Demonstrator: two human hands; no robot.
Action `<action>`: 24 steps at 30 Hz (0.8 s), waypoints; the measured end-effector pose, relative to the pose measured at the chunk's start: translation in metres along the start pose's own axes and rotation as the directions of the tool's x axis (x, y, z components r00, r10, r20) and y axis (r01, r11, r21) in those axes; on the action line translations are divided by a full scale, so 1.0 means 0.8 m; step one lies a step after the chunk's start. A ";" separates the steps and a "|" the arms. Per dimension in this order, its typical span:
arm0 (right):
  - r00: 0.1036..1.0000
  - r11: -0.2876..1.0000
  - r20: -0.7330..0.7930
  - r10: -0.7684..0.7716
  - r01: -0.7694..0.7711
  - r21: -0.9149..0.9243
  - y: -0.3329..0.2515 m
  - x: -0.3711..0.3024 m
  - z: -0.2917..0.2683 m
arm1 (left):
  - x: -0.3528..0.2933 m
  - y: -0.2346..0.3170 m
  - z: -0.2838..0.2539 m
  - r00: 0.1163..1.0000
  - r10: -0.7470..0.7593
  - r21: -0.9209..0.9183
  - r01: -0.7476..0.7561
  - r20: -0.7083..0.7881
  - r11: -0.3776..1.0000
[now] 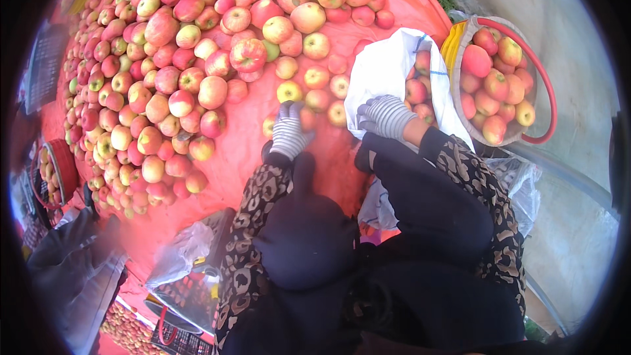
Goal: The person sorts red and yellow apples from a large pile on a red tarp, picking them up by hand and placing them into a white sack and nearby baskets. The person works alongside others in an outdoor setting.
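My left hand (290, 133), in a grey-and-white striped glove, is at the near edge of the loose apples on the red sheet. Its fingers and thumb close around a reddish, slightly blurred apple (307, 118). A yellow apple (288, 91) sits just beyond the fingertips. To the right, my right hand (388, 118), gloved alike, grips the near edge of a white sack (381, 69). Several red apples (416, 91) show inside the sack, by its right side. Folds of the sack hide its other contents.
A large heap of apples (167, 79) covers the red sheet (243, 151) on the left and far side. At right stands a basket (458, 72) of apples with a red handle (549, 85). Plastic bags (187, 253) and a red-rimmed bucket (60, 171) lie to the left.
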State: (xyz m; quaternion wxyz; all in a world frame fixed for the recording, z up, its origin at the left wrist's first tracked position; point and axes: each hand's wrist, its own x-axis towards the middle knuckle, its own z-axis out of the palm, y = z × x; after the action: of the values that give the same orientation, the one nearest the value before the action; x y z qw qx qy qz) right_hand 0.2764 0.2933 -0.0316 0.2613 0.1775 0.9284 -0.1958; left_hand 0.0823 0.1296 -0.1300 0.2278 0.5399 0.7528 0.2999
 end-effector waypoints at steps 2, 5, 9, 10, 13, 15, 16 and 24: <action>0.998 0.993 -0.067 0.006 0.002 0.119 0.002 -0.010 -0.012 | -0.009 0.026 -0.035 0.990 -0.061 -0.398 0.004 -0.131 0.917; 0.995 0.994 -0.100 0.023 -0.012 0.108 -0.005 -0.012 -0.018 | -0.041 0.062 -0.097 0.947 -0.317 -0.857 0.208 0.056 0.472; 0.960 0.994 -0.264 -0.095 0.105 0.023 -0.045 0.004 -0.021 | -0.099 0.079 -0.203 0.904 -0.409 -0.990 0.088 0.126 -0.111; 0.967 0.993 -0.230 -0.108 0.117 0.025 -0.051 0.004 -0.024 | -0.114 0.079 -0.225 0.868 -0.472 -0.979 0.073 0.156 -0.190; 0.944 0.966 -0.204 -0.258 0.252 -0.059 -0.058 0.012 -0.008 | -0.180 0.092 -0.310 0.740 -0.673 -0.977 -0.159 -0.024 -0.141; 0.949 0.958 -0.140 -0.284 0.276 -0.074 -0.068 0.023 -0.009 | -0.250 0.085 -0.360 0.605 -0.759 -0.970 -0.178 -0.240 0.165; 0.952 0.958 -0.127 -0.280 0.267 -0.107 -0.064 0.021 -0.006 | -0.282 0.064 -0.365 0.490 -0.808 -0.944 -0.204 -0.329 0.261; 0.973 0.931 -0.022 -0.229 0.212 -0.296 -0.038 0.055 0.043 | -0.446 -0.030 -0.301 -0.014 -0.993 -0.913 0.395 -0.121 0.105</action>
State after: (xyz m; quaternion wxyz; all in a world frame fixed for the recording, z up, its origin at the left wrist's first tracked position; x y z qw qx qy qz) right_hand 0.2423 0.2611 -0.0750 0.2347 0.0373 0.9681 -0.0798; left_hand 0.0175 -0.2645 0.0322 0.1773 -0.3082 0.7582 0.5465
